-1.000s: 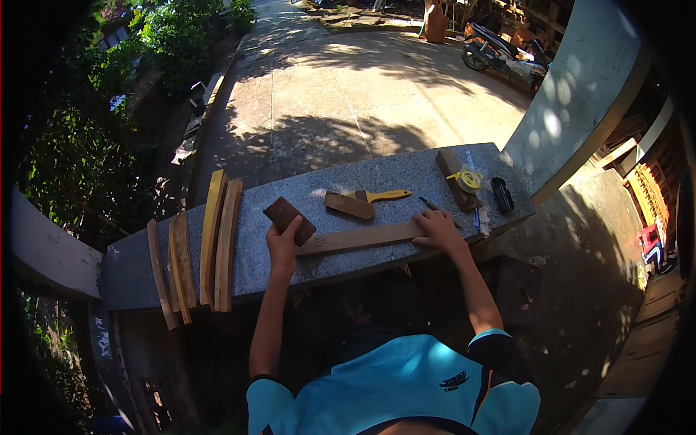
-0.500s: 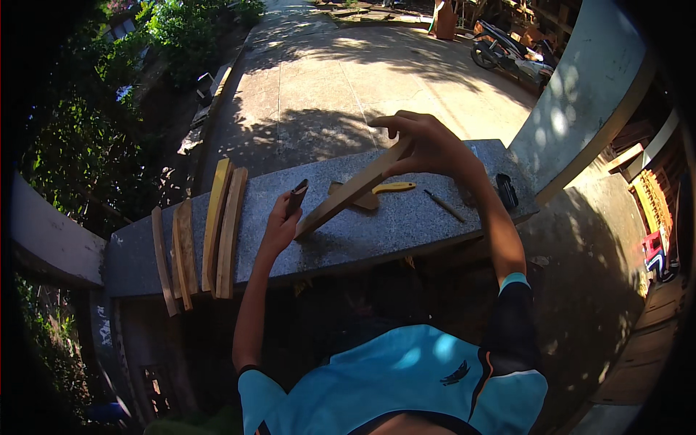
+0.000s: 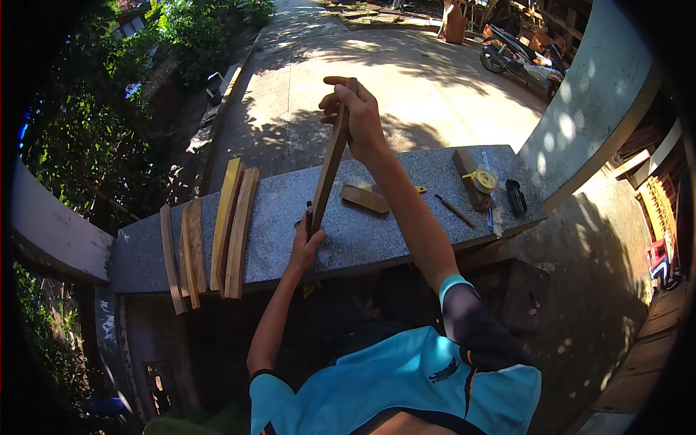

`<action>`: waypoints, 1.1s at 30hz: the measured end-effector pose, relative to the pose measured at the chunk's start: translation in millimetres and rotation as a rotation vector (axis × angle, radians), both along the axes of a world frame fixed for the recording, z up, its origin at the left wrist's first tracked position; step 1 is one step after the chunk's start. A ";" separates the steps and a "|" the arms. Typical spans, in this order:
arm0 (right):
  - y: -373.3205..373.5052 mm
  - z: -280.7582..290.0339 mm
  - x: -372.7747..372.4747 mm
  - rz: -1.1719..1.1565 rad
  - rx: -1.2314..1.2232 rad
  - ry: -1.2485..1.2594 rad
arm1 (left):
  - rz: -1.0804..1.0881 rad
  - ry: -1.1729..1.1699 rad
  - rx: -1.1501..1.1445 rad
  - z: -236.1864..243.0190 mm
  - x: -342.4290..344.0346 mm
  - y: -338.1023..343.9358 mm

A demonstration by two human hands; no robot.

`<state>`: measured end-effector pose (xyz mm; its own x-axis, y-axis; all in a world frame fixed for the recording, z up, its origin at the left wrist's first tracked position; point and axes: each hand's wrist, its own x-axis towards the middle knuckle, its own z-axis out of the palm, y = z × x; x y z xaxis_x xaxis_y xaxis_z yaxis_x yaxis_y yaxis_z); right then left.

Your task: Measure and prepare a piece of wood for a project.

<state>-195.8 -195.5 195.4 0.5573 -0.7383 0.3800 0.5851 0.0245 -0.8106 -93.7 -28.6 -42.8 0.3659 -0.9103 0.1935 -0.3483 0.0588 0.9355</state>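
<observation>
A long squared wooden strip (image 3: 334,156) stands steeply tilted above the grey stone slab (image 3: 279,217). Near its upper end, my right hand (image 3: 360,119) is wrapped around it, the index finger reaching past the top. My left hand (image 3: 306,245) is closed at the strip's lower end. A thin dark folded piece (image 3: 309,215), possibly sandpaper, sticks up from its fingers against the strip. On the slab beyond, a short wooden block (image 3: 364,199) lies beside a brush (image 3: 421,190) with a yellow handle, mostly hidden by my right forearm. A slim pencil-like tool (image 3: 455,211) lies to the right.
Several wooden strips (image 3: 235,225) lie on the slab's left, some overhanging its front edge. At the right are a dark wooden block (image 3: 469,174), a yellow tape roll (image 3: 484,181) and a black case-like object (image 3: 516,197). A pale curved pillar (image 3: 591,101) stands beyond; a motorbike (image 3: 518,58) is parked farther off.
The strip has swung from a slant to nearly upright. My right hand has moved left and away, uncovering the dark block and tape roll. The dark folded piece now meets the strip.
</observation>
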 end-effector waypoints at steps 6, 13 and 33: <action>5.5 -9.6 8.6 -0.136 0.004 -0.105 | 0.056 0.141 0.101 18.3 -5.0 -15.7; -14.0 -18.7 49.6 -0.439 -0.192 -0.079 | 0.057 0.031 0.163 12.6 54.8 -40.4; -7.8 -5.1 51.1 -0.421 -0.175 0.006 | 0.047 0.056 -0.021 31.8 25.0 -26.2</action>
<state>-144.7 -203.3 190.3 0.2248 -0.8259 0.5171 0.5099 -0.3525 -0.7847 -68.7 -54.8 -10.9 0.4187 -0.8879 0.1907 -0.2986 0.0637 0.9522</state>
